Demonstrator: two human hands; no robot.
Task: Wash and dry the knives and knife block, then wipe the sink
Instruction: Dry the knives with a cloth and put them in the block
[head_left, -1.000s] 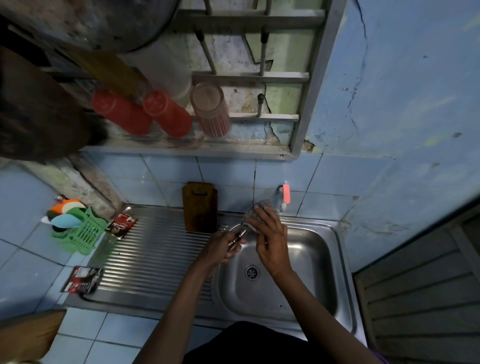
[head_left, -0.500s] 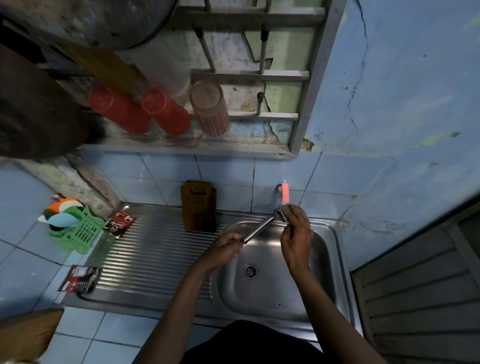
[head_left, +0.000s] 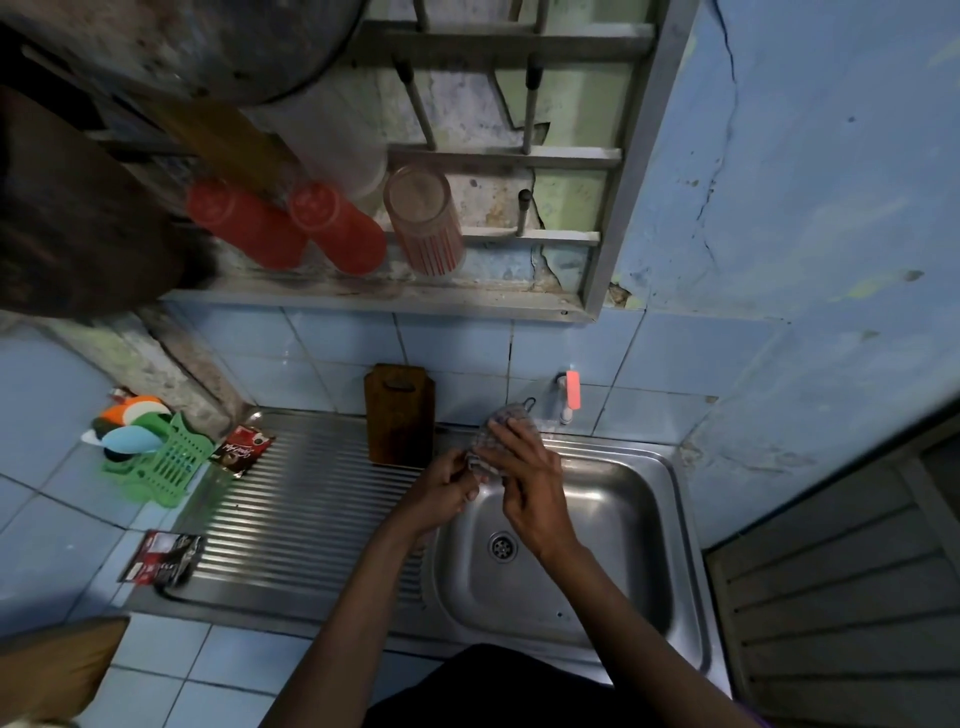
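The blue wall (head_left: 779, 156) fills the right and top of the frame, with blue tiles lower down. A metal rack (head_left: 498, 156) hangs on it in the upper middle. Two red cups (head_left: 291, 223) and a clear cup with red stripes (head_left: 423, 221) sit on the rack, mouths down. A big dark pan (head_left: 72, 208) shows at the upper left. The steel sink (head_left: 639, 545) lies in the lower middle of the frame, with its round drain (head_left: 502, 546) in the bowl and a ribbed draining board (head_left: 301, 499) to the left of the bowl. A brown wooden knife block (head_left: 399, 413) stands upright at the back of the draining board, against the tiles. A small tap with an orange handle (head_left: 570, 397) sticks out of the tiles above the back of the bowl. A green basket (head_left: 166, 462) with colorful things in it sits at the left, on the tiles beside the sink. A dark red packet (head_left: 241, 449) lies at the back left of the draining board, and another packet (head_left: 163, 558) lies at its front left edge. Both hands meet over the back left corner of the bowl. The right hand (head_left: 524, 478) has its fingers curled around a gray checked cloth (head_left: 493, 431). The left hand (head_left: 447, 486) is curled tight and touches the cloth. The knife itself is hidden, so I cannot tell where it is.
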